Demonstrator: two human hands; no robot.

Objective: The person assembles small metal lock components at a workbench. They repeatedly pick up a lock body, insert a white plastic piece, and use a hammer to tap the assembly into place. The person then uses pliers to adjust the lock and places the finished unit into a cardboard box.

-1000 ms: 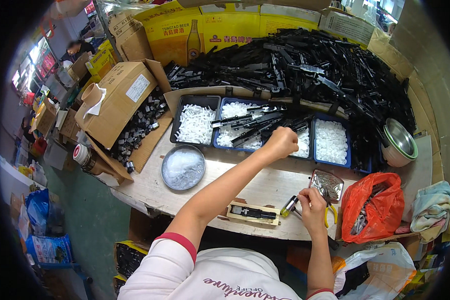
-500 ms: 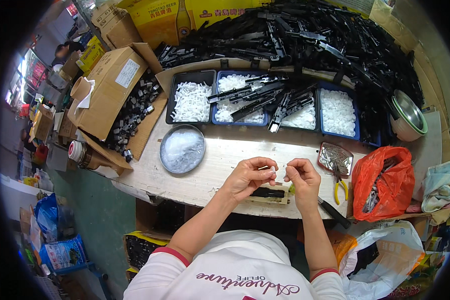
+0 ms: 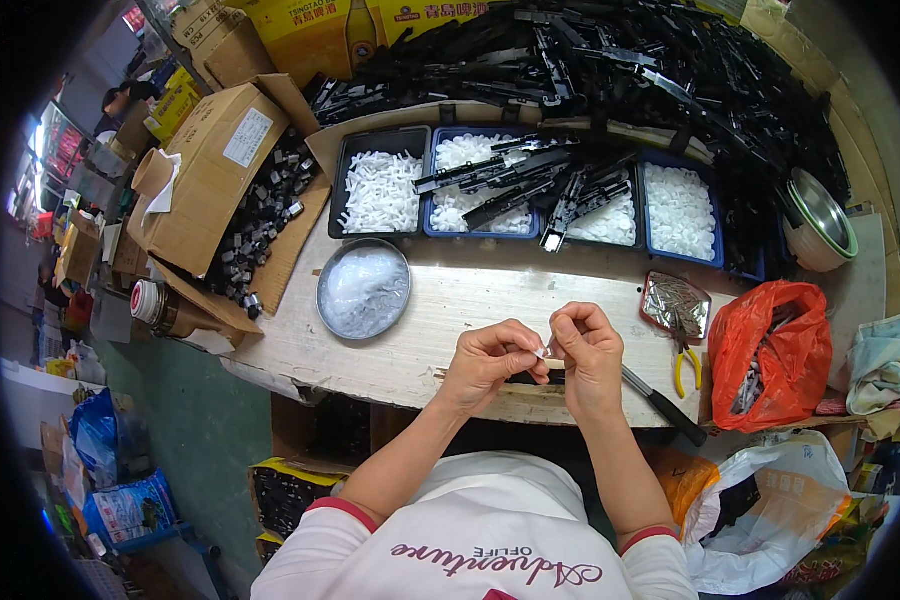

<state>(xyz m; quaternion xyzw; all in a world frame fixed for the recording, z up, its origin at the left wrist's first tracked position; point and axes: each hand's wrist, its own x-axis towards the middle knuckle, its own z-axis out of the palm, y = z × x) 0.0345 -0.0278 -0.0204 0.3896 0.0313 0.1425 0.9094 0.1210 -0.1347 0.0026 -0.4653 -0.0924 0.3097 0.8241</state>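
Above the front edge of the table, my left hand (image 3: 492,367) pinches a small white plastic piece (image 3: 541,352) between thumb and fingers. My right hand (image 3: 588,362) is close beside it, its thumb and fingertips closed at the same piece. Whatever the right fingertips hold is too small to make out. Below both hands, partly covered by them, lies a wooden block (image 3: 518,389) with a dark part on it. To the right of my right hand rests a tool with a black grip (image 3: 676,414).
Behind are trays of white plastic pieces (image 3: 382,190), with black metal parts (image 3: 515,185) across the middle ones and a large heap (image 3: 610,60) beyond. A round dish (image 3: 322,300) stands left. Yellow-handled pliers (image 3: 679,372), a pin tray (image 3: 647,305) and a red bag (image 3: 805,350) lie right.
My hands have come together, the right one moving left until its fingertips meet the white piece at the left hand. The view has shifted slightly.
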